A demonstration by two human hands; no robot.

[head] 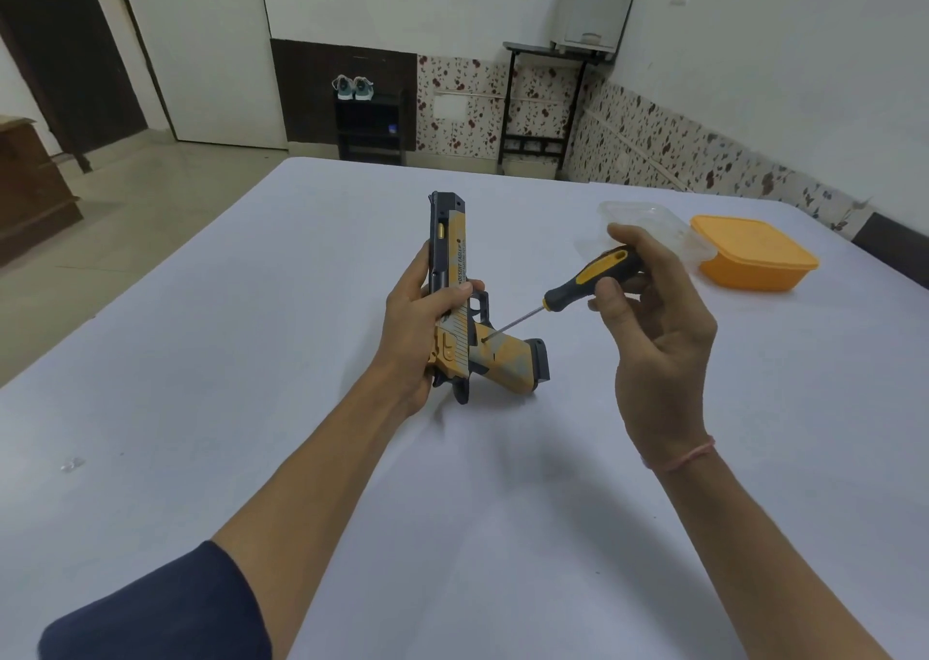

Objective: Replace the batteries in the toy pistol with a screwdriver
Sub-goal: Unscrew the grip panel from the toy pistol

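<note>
A yellow, grey and black toy pistol lies over the middle of the white table, barrel pointing away, grip angled to the right. My left hand grips it around the slide, thumb on top. My right hand holds a screwdriver by its black and yellow handle. The thin metal shaft slants down to the left, and its tip touches the top of the pistol's grip.
An orange lidded plastic box stands at the right, with a clear plastic container just behind my right hand. A small clear scrap lies near the table's left edge. A shoe rack and a black stand are on the floor beyond.
</note>
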